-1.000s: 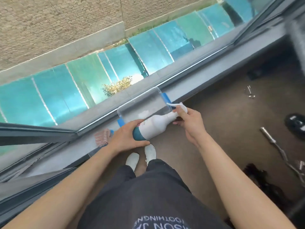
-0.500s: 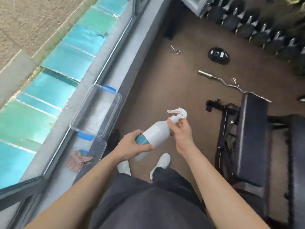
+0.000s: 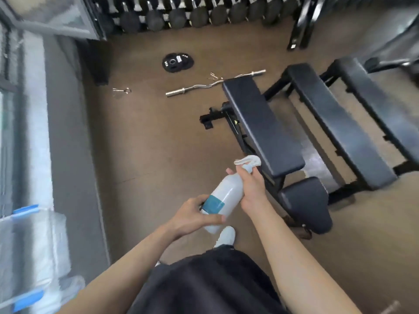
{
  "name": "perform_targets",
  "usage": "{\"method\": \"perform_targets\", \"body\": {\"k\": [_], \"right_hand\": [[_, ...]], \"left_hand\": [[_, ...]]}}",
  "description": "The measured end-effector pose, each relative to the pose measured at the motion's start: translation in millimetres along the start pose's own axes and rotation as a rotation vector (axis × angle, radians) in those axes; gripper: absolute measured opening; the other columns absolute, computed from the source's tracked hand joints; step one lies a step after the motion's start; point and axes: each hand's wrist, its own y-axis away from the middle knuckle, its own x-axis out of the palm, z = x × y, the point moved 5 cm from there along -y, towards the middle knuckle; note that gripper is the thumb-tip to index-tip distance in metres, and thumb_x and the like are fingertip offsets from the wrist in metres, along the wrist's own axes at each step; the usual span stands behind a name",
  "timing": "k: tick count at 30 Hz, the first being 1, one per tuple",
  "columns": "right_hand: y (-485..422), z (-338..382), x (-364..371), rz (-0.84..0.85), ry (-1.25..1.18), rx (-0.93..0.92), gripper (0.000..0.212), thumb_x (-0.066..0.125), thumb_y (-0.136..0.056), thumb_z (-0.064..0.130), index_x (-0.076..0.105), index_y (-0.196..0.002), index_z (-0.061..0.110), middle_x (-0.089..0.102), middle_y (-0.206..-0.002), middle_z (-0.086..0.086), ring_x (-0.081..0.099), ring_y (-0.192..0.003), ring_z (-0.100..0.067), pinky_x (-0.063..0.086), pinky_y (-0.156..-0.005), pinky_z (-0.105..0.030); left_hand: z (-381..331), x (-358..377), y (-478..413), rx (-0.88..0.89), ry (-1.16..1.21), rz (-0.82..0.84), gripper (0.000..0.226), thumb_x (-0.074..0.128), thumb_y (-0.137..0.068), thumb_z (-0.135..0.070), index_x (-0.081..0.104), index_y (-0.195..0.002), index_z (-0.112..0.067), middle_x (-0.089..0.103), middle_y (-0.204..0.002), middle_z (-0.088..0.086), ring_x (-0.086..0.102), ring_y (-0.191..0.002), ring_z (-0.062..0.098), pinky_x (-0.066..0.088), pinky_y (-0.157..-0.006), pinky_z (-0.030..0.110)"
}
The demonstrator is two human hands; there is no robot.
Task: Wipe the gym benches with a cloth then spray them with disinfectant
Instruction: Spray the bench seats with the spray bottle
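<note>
I hold a white spray bottle [image 3: 226,193] with a teal label in both hands, tilted with its nozzle up and to the right. My left hand [image 3: 195,215] grips the bottle's base. My right hand [image 3: 250,189] wraps around its neck just below the white trigger head [image 3: 248,160]. The nozzle sits close to the near end of a black padded gym bench [image 3: 263,128]. A second black bench [image 3: 335,123] lies parallel to its right, and part of a third [image 3: 385,105] beyond that. No cloth is in view.
A clear plastic box with blue clips [image 3: 29,257] sits on the window sill at lower left. On the brown floor lie a curl bar [image 3: 213,83], a black weight plate [image 3: 178,62] and a small clip [image 3: 122,90]. A dumbbell rack [image 3: 192,17] lines the back.
My view has swung from the window sill and plastic box round to the gym floor and benches. Both hands have kept hold of the spray bottle, which now points toward the nearest bench.
</note>
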Motion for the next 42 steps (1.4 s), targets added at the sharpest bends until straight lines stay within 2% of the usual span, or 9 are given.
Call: {"method": "perform_targets", "body": {"k": [3, 11, 16, 20, 24, 27, 31, 38, 42], "right_hand": [[-25, 35, -71, -0.032, -0.017, -0.005, 0.025, 0.064, -0.097, 0.013, 0.059, -0.122, 0.012, 0.079, -0.092, -0.009, 0.075, -0.089, -0.024, 0.057, -0.088, -0.050], [-71, 112, -214, -0.238, -0.174, -0.071, 0.022, 0.068, -0.094, 0.012, 0.055, -0.112, 0.012, 0.073, -0.079, -0.004, 0.072, -0.073, -0.019, 0.058, -0.073, -0.038], [-85, 126, -262, -0.290, -0.182, -0.104, 0.024, 0.062, -0.098, 0.009, 0.060, -0.121, 0.011, 0.069, -0.121, 0.001, 0.076, -0.078, -0.016, 0.061, -0.076, -0.040], [-84, 123, -292, -0.408, -0.147, -0.016, 0.030, 0.069, -0.094, 0.024, 0.061, -0.122, 0.015, 0.077, -0.093, -0.004, 0.074, -0.071, -0.013, 0.058, -0.060, -0.028], [-85, 112, -314, -0.497, -0.231, 0.014, 0.025, 0.070, -0.094, 0.022, 0.063, -0.117, 0.015, 0.078, -0.092, -0.005, 0.074, -0.081, -0.020, 0.062, -0.080, -0.041], [-90, 113, -318, -0.532, -0.263, 0.001, 0.011, 0.067, -0.096, 0.020, 0.067, -0.107, 0.025, 0.075, -0.100, 0.000, 0.077, -0.082, -0.018, 0.061, -0.085, -0.043], [-108, 122, -305, -0.562, -0.273, 0.006, 0.019, 0.068, -0.095, 0.019, 0.063, -0.113, 0.015, 0.074, -0.094, -0.006, 0.074, -0.069, -0.013, 0.062, -0.072, -0.036], [-184, 180, -227, -0.391, -0.141, -0.085, 0.020, 0.060, -0.096, 0.003, 0.061, -0.115, 0.009, 0.069, -0.117, -0.004, 0.076, -0.073, -0.021, 0.060, -0.066, -0.031], [-240, 208, -165, -0.323, 0.001, -0.059, 0.010, 0.061, -0.096, 0.004, 0.056, -0.104, 0.006, 0.062, -0.101, -0.013, 0.073, -0.064, -0.016, 0.057, -0.067, -0.031]], "left_hand": [[-43, 59, -40, 0.007, -0.070, 0.075, 0.050, 0.087, -0.064, -0.052, 0.072, -0.106, -0.028, 0.072, -0.092, -0.012, 0.067, -0.084, 0.005, 0.050, -0.074, 0.021], [-133, 173, -132, 0.078, -0.242, 0.174, 0.061, 0.083, -0.055, -0.058, 0.073, -0.108, -0.030, 0.072, -0.094, -0.014, 0.065, -0.086, 0.004, 0.052, -0.079, 0.024], [-152, 215, -154, 0.060, -0.294, 0.240, 0.058, 0.085, -0.059, -0.054, 0.071, -0.108, -0.026, 0.069, -0.093, -0.011, 0.061, -0.075, -0.006, 0.047, -0.069, 0.011], [-154, 237, -170, 0.030, -0.362, 0.303, 0.030, 0.088, -0.078, -0.034, 0.069, -0.099, -0.025, 0.062, -0.084, -0.014, 0.058, -0.073, -0.002, 0.044, -0.064, 0.010], [-159, 250, -184, 0.019, -0.431, 0.361, 0.042, 0.088, -0.071, -0.048, 0.069, -0.104, -0.030, 0.065, -0.089, -0.017, 0.061, -0.085, 0.003, 0.045, -0.074, 0.018], [-159, 253, -194, -0.001, -0.399, 0.421, 0.038, 0.089, -0.075, -0.039, 0.071, -0.107, -0.029, 0.071, -0.097, -0.010, 0.066, -0.087, 0.003, 0.049, -0.073, 0.017], [-164, 238, -216, 0.008, -0.376, 0.446, 0.044, 0.090, -0.072, -0.039, 0.071, -0.111, -0.030, 0.073, -0.104, -0.007, 0.067, -0.094, 0.006, 0.053, -0.078, 0.020], [-188, 169, -272, 0.025, -0.262, 0.378, 0.034, 0.088, -0.079, -0.027, 0.072, -0.109, -0.025, 0.071, -0.089, -0.016, 0.063, -0.077, -0.005, 0.047, -0.067, 0.011], [-204, 113, -306, 0.038, -0.175, 0.304, 0.035, 0.089, -0.079, -0.028, 0.071, -0.108, -0.021, 0.066, -0.082, -0.017, 0.061, -0.073, -0.001, 0.045, -0.060, 0.011]]}}
